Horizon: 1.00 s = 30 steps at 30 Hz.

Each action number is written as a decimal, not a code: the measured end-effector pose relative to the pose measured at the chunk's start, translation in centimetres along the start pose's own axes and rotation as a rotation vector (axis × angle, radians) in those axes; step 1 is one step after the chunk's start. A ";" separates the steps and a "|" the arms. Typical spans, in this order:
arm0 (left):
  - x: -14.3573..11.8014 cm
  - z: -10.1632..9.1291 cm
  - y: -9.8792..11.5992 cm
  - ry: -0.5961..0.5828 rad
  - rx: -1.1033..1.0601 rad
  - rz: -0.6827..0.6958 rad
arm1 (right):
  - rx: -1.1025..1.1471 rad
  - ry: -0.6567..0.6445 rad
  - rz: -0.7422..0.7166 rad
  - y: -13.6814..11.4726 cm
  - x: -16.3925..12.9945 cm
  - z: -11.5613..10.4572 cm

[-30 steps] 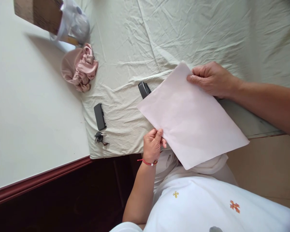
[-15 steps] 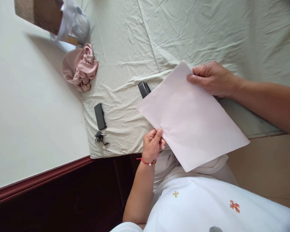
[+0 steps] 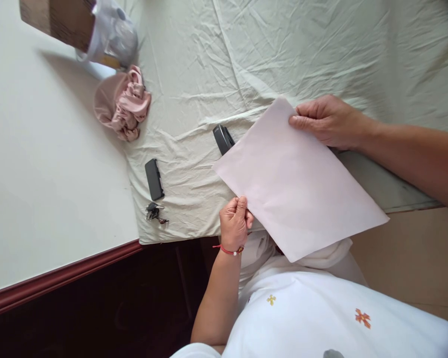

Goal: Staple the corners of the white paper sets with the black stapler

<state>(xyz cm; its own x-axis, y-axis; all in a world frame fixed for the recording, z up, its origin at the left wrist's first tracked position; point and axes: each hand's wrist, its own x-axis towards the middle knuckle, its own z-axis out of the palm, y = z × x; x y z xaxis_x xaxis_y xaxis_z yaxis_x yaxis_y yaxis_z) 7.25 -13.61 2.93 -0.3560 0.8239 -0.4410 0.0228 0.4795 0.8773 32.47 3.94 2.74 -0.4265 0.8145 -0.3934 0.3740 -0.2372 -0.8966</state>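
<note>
1. The left hand is curled nearly closed, thumb tip and fingers pinching just the lower-left edge of the paper; how firmly cannot be told.
2. The right hand is closed on the paper's upper-right edge, its thumb flat on top; the fingertips underneath are hidden.
3. The paper is tilted cornerwise between the hands, over the near edge of the pale cloth and the lap. One sheet shows; whether others lie beneath cannot be told.
4. Counted from the left: one brown box, one clear tub against it, and one crumpled pink fabric just below.
5. Next, one flat black case, with one small dark bunch near its lower end, perhaps keys.
6. Then one black tool, stapler-like, partly covered by the paper, and one red bracelet on the left wrist.
7. Compared with half a second ago, the left thumb has slid off the paper's face to its edge, and the paper's lower and right corners have shifted slightly rightward. The right hand's grip looks unchanged.
</note>
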 end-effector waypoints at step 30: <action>10.0 -0.5 3.6 0.277 0.063 0.302 | -0.130 -0.023 0.300 -1.4 -1.1 -0.9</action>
<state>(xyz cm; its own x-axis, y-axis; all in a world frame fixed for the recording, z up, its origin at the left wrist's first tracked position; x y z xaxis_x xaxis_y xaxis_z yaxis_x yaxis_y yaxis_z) 3.32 -3.75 1.75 -0.5619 0.8223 -0.0900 0.2194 0.2530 0.9423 33.10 3.87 4.63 -0.2994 0.7059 -0.6419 0.5871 -0.3940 -0.7071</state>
